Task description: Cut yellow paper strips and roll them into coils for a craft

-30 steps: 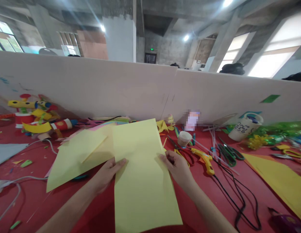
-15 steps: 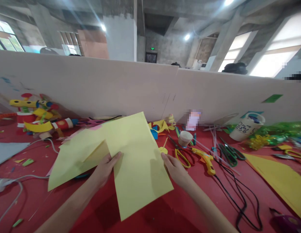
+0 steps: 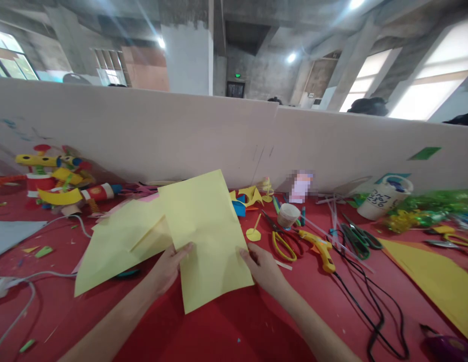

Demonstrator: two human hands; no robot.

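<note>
A pale yellow sheet of paper [image 3: 209, 226] is held up over the red table, tilted, its bottom edge toward me. My left hand [image 3: 171, 264] grips its left edge, thumb on top and fingers hidden underneath. On the opposite edge my right hand [image 3: 262, 264] pinches the sheet, thumb on its face. More pale yellow paper [image 3: 113, 239], with a cut or folded flap, lies to the left and runs partly behind the held sheet. Just beyond my right hand stands a small yellow disc with a stick [image 3: 253, 234].
Right of my hands lie yellow-handled scissors [image 3: 284, 246], a paper cup [image 3: 288, 215], a yellow glue gun [image 3: 320, 249] with a black cord, and green-handled scissors [image 3: 357, 241]. Orange-yellow sheets [image 3: 434, 281] lie far right. Colourful paper models [image 3: 60, 181] stand at left. A white partition [image 3: 181, 136] runs behind.
Both hands have shifted the held sheet slightly; its lower edge has moved up and left. My right hand has moved left, uncovering the yellow disc and a pale strip on the table.
</note>
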